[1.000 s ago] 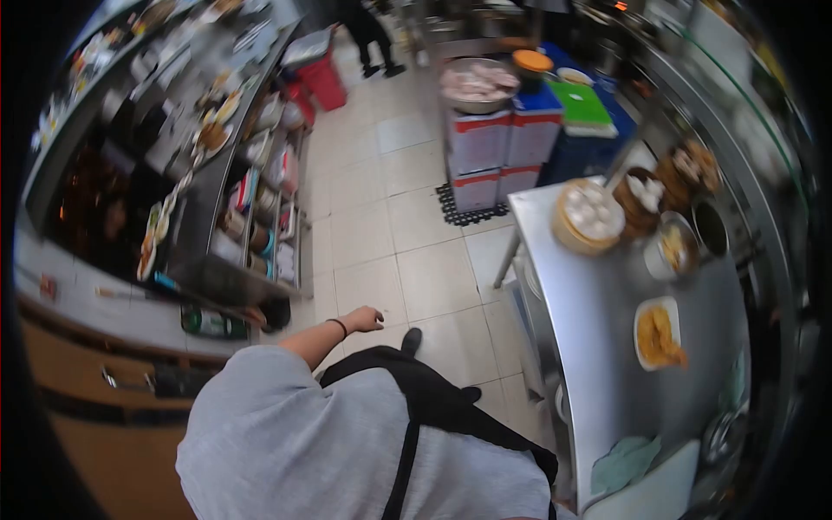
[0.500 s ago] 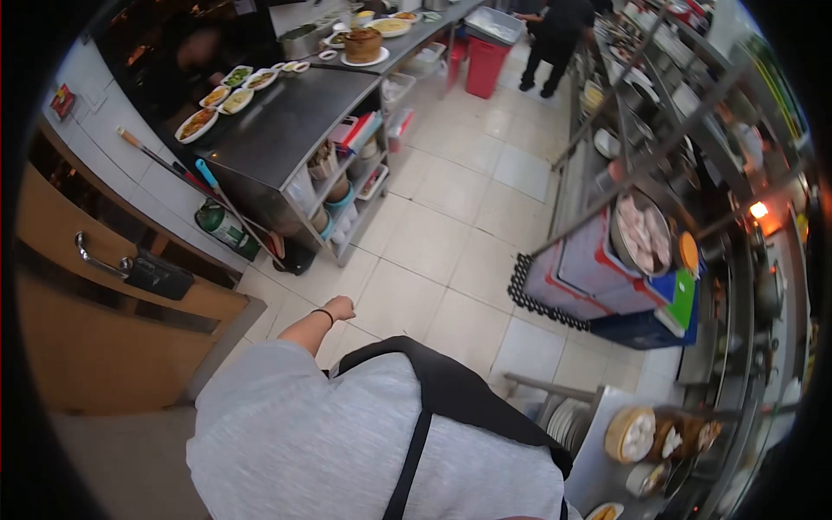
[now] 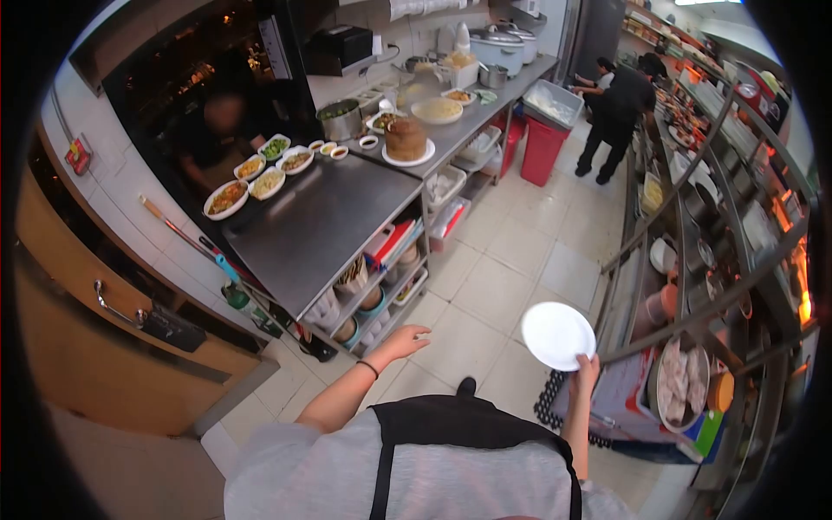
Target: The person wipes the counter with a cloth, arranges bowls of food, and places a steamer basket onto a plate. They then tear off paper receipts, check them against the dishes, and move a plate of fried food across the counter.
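A round white plate (image 3: 558,334) is held at its lower right edge by my right hand (image 3: 586,374), out over the tiled floor. Nothing shows on the plate. My left hand (image 3: 406,341) holds nothing; its fingers reach to the right, apart, in front of the steel counter's shelves. A dark band is round my left wrist. On the steel counter (image 3: 321,221) stand several white dishes of food, among them a noodle-like one (image 3: 267,183) and a dish of greens (image 3: 275,147). Farther back, a bamboo steamer (image 3: 406,139) rests on a white plate.
A wooden door (image 3: 78,321) is at my left, beside a broom (image 3: 173,221). A person (image 3: 230,130) is beyond the serving window. Co-workers (image 3: 617,113) stand down the aisle near a red bin (image 3: 546,152). On my right are metal racks, a bowl of raw meat (image 3: 680,381) and flames (image 3: 802,273).
My right hand has come into view with a white plate. The left hand has risen and its fingers have opened. My view has swung up, showing more of the far counter and another co-worker.
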A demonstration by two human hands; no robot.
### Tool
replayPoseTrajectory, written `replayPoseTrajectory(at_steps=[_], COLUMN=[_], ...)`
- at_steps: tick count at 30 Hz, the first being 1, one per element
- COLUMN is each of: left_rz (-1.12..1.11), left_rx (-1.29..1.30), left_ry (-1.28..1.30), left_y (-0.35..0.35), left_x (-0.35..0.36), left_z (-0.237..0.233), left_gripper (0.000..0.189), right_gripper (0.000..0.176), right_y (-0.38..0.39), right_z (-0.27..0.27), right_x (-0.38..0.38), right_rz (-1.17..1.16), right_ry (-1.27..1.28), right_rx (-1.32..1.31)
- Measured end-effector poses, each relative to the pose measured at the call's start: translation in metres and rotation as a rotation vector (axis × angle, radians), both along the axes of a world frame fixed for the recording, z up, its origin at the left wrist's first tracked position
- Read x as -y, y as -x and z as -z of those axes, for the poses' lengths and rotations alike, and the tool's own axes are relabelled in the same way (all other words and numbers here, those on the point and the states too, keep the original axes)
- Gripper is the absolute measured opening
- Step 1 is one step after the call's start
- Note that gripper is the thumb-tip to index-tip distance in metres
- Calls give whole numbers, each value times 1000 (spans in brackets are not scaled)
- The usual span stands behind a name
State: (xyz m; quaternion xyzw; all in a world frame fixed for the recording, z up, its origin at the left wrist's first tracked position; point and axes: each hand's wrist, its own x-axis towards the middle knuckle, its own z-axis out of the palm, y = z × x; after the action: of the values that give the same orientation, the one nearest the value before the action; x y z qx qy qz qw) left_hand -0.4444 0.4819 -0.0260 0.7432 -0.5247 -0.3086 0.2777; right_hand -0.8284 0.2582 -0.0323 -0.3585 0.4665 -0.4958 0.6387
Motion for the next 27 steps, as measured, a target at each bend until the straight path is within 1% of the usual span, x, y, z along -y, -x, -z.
replayPoseTrajectory(at_steps=[1, 2, 3, 4, 5, 6, 7, 9, 11, 13, 14, 15, 16, 17, 19, 21, 22, 23, 25, 26, 27], left_rz=[-68, -136, -149, -266, -381, -453, -524, -683, -813, -997, -1049, -1055, -1085, -1111, -1130, -1145, -1146, -1111, -1090, -990, -888], left_rx=[-18, -17, -5, -30, -59, -57, -56, -118, -171, -376, -399, -394, -382, -371, -366, -344, -349, -334, -319, -270, -220], left_ry=[1, -9, -13, 17, 48, 90, 134, 187, 225, 213, 232, 226, 263, 309, 320, 334, 333, 312, 284, 342, 400], left_y=[-15, -31, -44, -57, -74, -94, -112, -131, -146, -161, -169, -179, -194, -212, -246, -278, -295, -310, -337, -352, -365], left_x=[10, 16, 20, 23, 26, 24, 18, 10, 0, 0, 4, 5, 8, 16, 32, 60, 77, 94, 126, 144, 164], left_z=[-8, -16, -29, -46, -56, -51, -44, -45, -38, -44, -49, -49, -48, -48, -47, -58, -62, -66, -67, -61, -58], left_gripper=[37, 36, 36, 36, 35, 35, 34, 33, 30, 28, 26, 26, 26, 25, 25, 27, 27, 28, 30, 35, 41], right_gripper=[37, 37, 36, 38, 38, 41, 39, 40, 46, 49, 49, 50, 51, 51, 52, 54, 52, 52, 43, 41, 42], right_y=[-42, -86, -129, -175, -219, -267, -313, -398, -468, -537, -567, -589, -606, -622, -649, -668, -674, -678, -681, -680, -676], right_z=[-12, -24, -37, -54, -67, -61, -62, -61, -72, -45, -35, -25, -21, -18, 4, 9, 12, 14, 11, 8, -13], right_x=[27, 50, 69, 85, 98, 114, 121, 129, 126, 120, 115, 110, 108, 109, 109, 124, 135, 150, 180, 199, 225], right_rz=[-57, -177, -298, -400, -528, -618, -669, -844, -981, -1022, -1023, -1023, -1026, -1098, -1093, -1250, -1370, -1372, -1646, -1679, -1747], right_ry=[-27, -10, 5, 13, 18, 27, -6, 42, 20, 19, -32, -87, -35, -85, -222, -281, -306, -310, -279, -180, -185], right_rx=[-17, -14, -14, -84, -77, -73, -108, -55, -146, -71, -66, -68, -172, -253, -121, -119, -71, -79, -78, -139, -166])
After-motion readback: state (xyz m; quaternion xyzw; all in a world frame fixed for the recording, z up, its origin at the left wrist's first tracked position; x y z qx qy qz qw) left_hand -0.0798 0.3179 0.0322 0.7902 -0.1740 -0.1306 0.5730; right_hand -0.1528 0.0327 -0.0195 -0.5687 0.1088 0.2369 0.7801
